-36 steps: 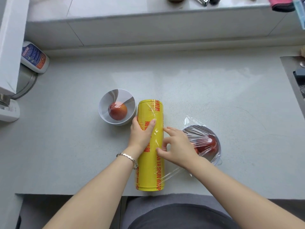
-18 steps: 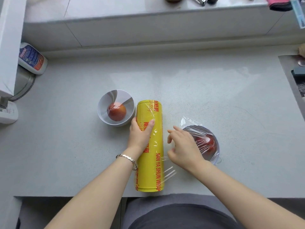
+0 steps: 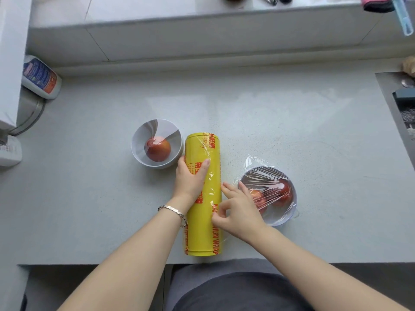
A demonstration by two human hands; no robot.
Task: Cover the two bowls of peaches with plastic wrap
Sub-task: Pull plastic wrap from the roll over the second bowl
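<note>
Yellow roll of plastic wrap [image 3: 203, 194] lying lengthwise on the table [image 3: 292, 131], between the two bowls. To its left, touching or nearly so, open white bowl [image 3: 156, 143] with one peach [image 3: 157, 149], no film on it. To its right, just beside, second bowl [image 3: 270, 196] already sealed under crinkled film, peaches inside blurred by it.

Left hand [image 3: 190, 176] laid over the roll's upper left side, fingers curled round it, thumb flat on top, pinning it down. Right hand [image 3: 235, 209] at the roll's right edge, thumb and forefinger closing on what looks like the loose film edge; other fingers spread, tips against the roll.

Judged step: half done, starting a fresh sheet for the open bowl. Next move likely calls for a firm pinch on the free edge, a steady pull with the roll held, enough length to span the white bowl's rim.

Hard to tell: whether film is truly caught between the fingertips, since clear film barely shows against yellow. Sealed bowl's near left rim hidden behind the right hand. No cutter visible.
</note>
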